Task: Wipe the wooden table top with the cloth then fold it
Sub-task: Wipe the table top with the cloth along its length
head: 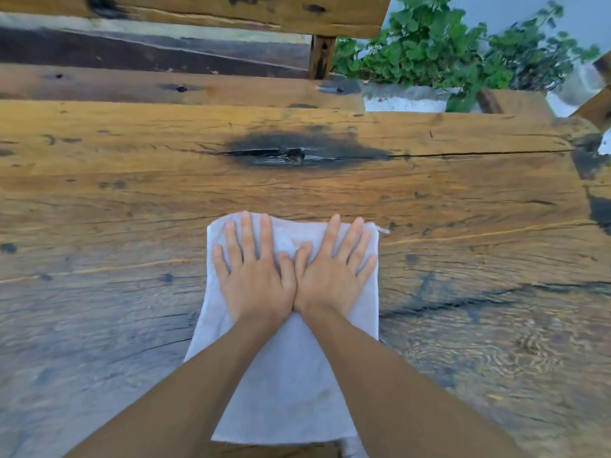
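A white cloth (291,385) lies flat as a long rectangle on the wooden table top (132,200), running from the near edge toward the middle. My left hand (254,272) and my right hand (330,272) press flat on the cloth's far end, side by side, thumbs touching, fingers spread. Neither hand grips the cloth. My forearms cover part of the cloth's middle.
A dark burnt knot with a crack (297,153) marks the table beyond the cloth. A wooden bench with a backrest (165,84) stands past the far edge. Green potted plants (446,54) sit at the back right.
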Demonstrator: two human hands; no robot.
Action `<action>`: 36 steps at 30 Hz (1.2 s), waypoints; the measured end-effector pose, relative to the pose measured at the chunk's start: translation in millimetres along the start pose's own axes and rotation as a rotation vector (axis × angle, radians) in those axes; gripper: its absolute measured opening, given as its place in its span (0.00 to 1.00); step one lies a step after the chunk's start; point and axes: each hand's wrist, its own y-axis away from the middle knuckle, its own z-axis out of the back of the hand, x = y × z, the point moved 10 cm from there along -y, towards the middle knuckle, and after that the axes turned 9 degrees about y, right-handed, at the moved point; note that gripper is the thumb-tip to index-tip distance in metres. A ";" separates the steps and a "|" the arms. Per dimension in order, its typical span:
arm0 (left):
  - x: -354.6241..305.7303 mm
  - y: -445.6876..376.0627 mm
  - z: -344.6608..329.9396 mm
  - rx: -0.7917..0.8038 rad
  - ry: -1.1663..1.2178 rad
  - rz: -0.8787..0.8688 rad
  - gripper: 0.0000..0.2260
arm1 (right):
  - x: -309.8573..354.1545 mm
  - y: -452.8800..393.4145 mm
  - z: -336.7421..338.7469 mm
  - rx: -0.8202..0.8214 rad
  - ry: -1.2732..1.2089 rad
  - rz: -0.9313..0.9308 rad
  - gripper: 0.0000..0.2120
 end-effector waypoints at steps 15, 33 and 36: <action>-55.7 -226.7 -1.9 -0.083 0.014 0.103 0.31 | 107.9 -218.7 37.9 -0.031 0.018 0.158 0.31; -80.3 -251.5 7.4 -0.155 0.064 0.014 0.28 | 129.7 -256.2 47.1 -0.100 0.001 0.269 0.33; -81.9 -220.8 1.5 -0.147 0.051 0.018 0.28 | 108.9 -234.3 42.8 -0.087 0.026 0.283 0.35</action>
